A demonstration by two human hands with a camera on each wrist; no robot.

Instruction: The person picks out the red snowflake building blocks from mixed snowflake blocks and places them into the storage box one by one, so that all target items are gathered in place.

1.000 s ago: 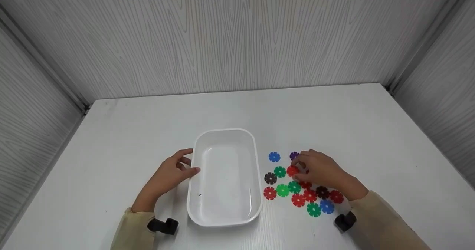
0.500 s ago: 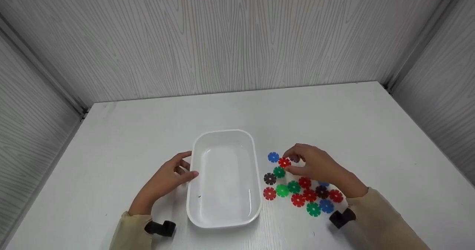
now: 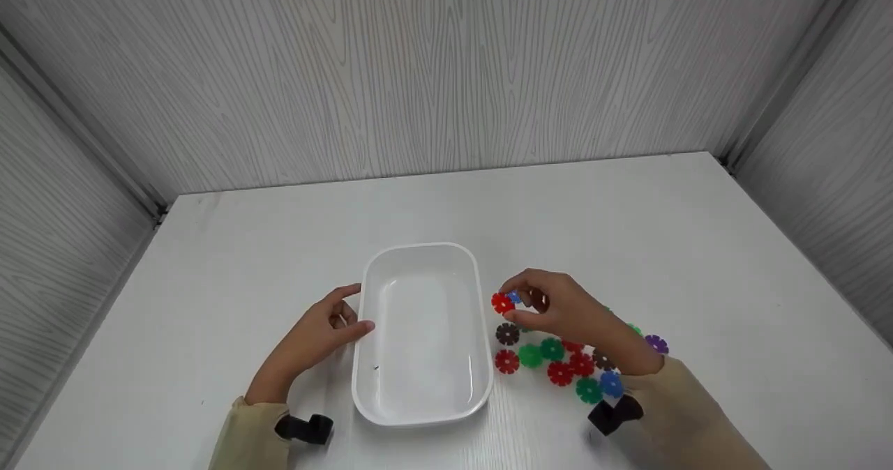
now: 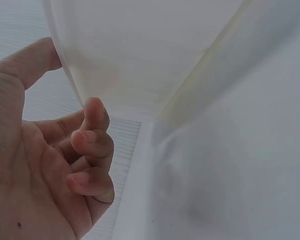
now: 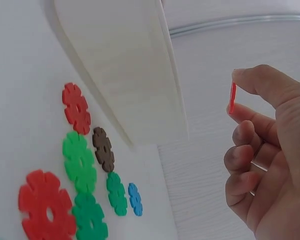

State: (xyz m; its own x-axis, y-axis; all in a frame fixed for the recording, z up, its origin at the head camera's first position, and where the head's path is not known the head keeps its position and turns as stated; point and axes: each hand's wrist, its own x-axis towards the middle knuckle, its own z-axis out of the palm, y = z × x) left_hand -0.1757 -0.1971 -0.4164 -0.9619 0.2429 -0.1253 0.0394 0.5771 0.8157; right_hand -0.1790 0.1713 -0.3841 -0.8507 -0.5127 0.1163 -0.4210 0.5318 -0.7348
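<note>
My right hand pinches a red snowflake disc between thumb and index finger, just off the tray's right rim. In the right wrist view this disc is seen edge-on, raised above the table. A blue snowflake disc lies partly hidden behind it. My left hand holds the white plastic tray at its left side. Its thumb reaches over the rim, the index finger is farther along, and the other fingers curl outside the wall. Except for a tiny dark speck, nothing lies in the tray.
Right of the tray lie several flat discs, among them a brown one, a light green one and a purple one. My right forearm covers some of them. A wood-grain panel stands behind the white table.
My right hand has picked up the red disc and carried it left to beside the tray's rim, uncovering the purple and light green discs at the right. My left hand stays put.
</note>
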